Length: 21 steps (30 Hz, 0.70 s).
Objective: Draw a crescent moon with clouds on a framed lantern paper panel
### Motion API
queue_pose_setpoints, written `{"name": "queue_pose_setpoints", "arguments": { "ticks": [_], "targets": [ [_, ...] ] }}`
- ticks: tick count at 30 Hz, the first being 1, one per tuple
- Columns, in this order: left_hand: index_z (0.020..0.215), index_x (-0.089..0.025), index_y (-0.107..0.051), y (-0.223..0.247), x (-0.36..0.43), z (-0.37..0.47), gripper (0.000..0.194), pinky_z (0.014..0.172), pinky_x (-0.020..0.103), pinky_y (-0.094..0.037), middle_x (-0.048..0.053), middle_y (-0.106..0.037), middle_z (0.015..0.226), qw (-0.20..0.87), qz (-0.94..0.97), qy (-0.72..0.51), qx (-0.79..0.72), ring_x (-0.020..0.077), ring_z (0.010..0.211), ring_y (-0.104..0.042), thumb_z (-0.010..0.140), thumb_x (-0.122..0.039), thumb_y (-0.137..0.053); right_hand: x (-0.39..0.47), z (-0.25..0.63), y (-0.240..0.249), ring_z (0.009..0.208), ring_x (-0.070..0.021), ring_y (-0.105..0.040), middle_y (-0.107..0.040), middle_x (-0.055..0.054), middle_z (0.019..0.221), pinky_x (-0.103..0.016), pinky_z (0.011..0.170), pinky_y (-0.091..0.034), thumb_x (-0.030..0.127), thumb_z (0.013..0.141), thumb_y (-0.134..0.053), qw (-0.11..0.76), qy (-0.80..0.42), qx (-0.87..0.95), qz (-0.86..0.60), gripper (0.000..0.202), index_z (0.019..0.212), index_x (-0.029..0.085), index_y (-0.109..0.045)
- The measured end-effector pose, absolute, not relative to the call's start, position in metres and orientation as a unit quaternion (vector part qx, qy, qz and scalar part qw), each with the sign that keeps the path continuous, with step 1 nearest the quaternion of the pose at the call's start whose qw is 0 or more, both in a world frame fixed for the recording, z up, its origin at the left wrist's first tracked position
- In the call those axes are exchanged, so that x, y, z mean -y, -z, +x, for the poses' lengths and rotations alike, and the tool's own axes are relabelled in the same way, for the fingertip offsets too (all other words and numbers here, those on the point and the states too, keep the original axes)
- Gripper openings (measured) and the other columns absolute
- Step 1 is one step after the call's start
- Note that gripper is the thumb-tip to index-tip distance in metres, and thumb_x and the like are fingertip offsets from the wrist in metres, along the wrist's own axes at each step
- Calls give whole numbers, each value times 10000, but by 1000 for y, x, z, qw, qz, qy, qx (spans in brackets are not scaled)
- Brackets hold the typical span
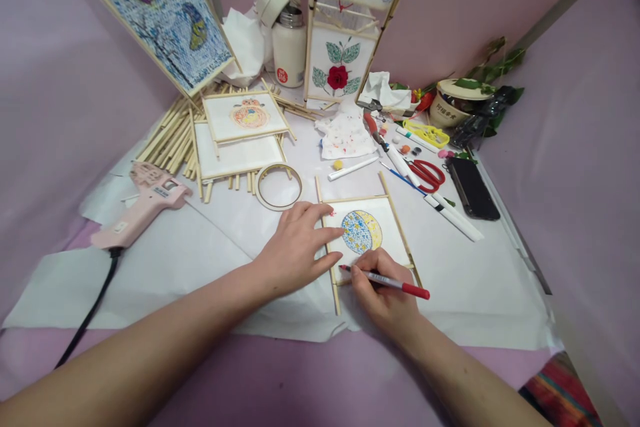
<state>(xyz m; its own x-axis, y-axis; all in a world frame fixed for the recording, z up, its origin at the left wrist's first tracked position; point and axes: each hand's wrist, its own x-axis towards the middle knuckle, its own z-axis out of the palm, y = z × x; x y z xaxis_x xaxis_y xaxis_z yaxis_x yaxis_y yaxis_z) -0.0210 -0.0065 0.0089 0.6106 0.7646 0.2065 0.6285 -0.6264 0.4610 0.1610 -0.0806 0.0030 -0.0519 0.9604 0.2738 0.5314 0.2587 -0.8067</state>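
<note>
Head view: left hand (295, 248) — fingers spread — lies across the left edge of the framed drawing (361, 232) on white sheeting (470, 287); right hand (384, 283) pinches a red pen (416, 291), tip near the lower-left corner.

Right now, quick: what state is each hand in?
Left hand: open, spread over the left edge of the framed picture.
Right hand: closed, holding a pen.

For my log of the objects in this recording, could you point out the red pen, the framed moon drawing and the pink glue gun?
Red pen (383, 279): head view, middle of the barrel.
Framed moon drawing (359, 232): head view, blue part of the disc.
Pink glue gun (145, 211): head view, its body.
</note>
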Motion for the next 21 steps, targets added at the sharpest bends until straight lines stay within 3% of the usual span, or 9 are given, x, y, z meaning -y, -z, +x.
{"name": "queue_pose_setpoints", "arguments": {
  "ticks": [21],
  "targets": [
    [1129, -303, -671, -9, 7, -20, 297, 994, 498, -348, 61, -480, 1318, 180, 879, -193, -398, 293, 1177, -396, 837, -358, -669, 81, 160, 0, 547, -114, -505, -563, 18, 628, -256, 524, -378, 191, 863, -531, 402, -249, 686, -553, 149, 726, 209, -478]
  ]
}}
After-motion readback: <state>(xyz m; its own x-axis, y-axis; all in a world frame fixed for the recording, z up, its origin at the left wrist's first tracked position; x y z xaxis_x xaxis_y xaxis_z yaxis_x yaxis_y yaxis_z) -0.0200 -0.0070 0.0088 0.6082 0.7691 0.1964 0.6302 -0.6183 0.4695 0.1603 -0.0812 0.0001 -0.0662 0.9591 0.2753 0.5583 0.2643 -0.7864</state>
